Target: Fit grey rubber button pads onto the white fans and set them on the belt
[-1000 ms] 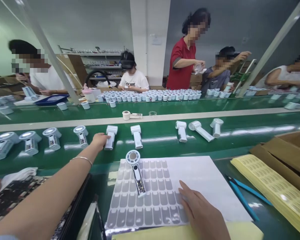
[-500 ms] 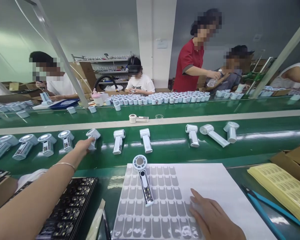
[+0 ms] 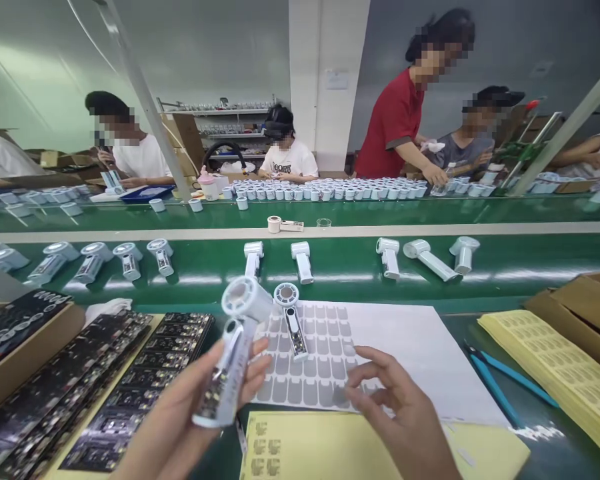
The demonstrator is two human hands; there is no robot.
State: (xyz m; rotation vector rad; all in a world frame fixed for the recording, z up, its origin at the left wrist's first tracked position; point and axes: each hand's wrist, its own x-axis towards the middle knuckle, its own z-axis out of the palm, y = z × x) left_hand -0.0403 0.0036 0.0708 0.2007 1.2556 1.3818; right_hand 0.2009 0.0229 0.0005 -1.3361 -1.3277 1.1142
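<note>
In my left hand (image 3: 180, 407) is a light-blue handheld fan (image 3: 230, 373); its round head is up, and the open handle shows a circuit board. My fingers wrap round the handle from behind. My right hand (image 3: 400, 407) is above the lower right corner of a sheet of grey stickers (image 3: 280, 390), thumb and fingertips pinched on what looks like one grey sticker (image 3: 340, 395). A second handheld fan (image 3: 295, 333) lies on that sheet, its board side up. Below the sheet is a yellow backing sheet (image 3: 320, 443) with small printed labels.
Several fans (image 3: 389, 257) lie along the green belt (image 3: 330, 290). Circuit board panels (image 3: 145, 387) are stacked at left. Blue-handled pliers (image 3: 497, 390), a yellow label stack (image 3: 545, 373) and a cardboard box (image 3: 580, 313) are at right. Co-workers sit and stand across the line.
My left hand has picked up a fan from the belt and brought it in front of me. My right hand's fingertips have closed over the sticker sheet. The view has shifted left.
</note>
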